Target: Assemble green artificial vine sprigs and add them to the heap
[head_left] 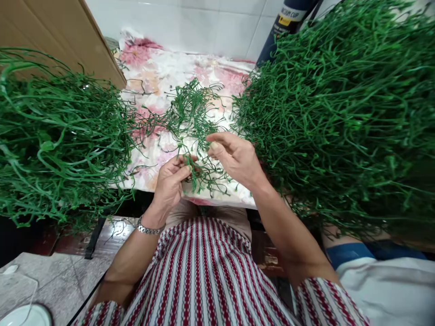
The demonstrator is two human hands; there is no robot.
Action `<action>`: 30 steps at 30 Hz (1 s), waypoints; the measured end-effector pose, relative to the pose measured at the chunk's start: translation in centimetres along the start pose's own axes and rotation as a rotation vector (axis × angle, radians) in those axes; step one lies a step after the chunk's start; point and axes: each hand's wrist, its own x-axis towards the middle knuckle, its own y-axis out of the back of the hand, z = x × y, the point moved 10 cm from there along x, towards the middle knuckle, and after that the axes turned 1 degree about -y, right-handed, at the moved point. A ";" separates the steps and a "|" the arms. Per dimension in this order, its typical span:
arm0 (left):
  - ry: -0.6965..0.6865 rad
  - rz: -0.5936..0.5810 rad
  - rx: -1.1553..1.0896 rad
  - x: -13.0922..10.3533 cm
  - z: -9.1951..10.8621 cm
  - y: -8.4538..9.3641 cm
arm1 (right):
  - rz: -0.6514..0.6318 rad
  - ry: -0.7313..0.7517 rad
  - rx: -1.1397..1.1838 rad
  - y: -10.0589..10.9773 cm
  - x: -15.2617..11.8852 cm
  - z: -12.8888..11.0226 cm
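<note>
A floral cloth (pixel 159 77) covers the table between two green heaps. A light, springy, tangle-prone sprig (pixel 199 170) is pinched by the left hand (pixel 170 181); its thin stem is grasped by the right hand (pixel 234 156).

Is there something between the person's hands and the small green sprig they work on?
Nothing visible. The left hand already pinches the green sprig, and the right hand touches its strands from the other side. The big piles lie off to each side.
</note>
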 end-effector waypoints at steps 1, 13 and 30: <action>0.013 0.028 -0.021 0.0 -0.1 0.4 | 0.013 0.012 -0.042 0.4 -0.6 0.0; 0.054 -0.007 -0.068 -0.7 -1.9 -0.8 | -0.046 -0.034 0.094 -0.6 -5.4 2.6; -0.826 -0.325 1.184 -4.3 4.0 -6.6 | -0.194 0.015 -0.029 -0.8 -4.4 0.5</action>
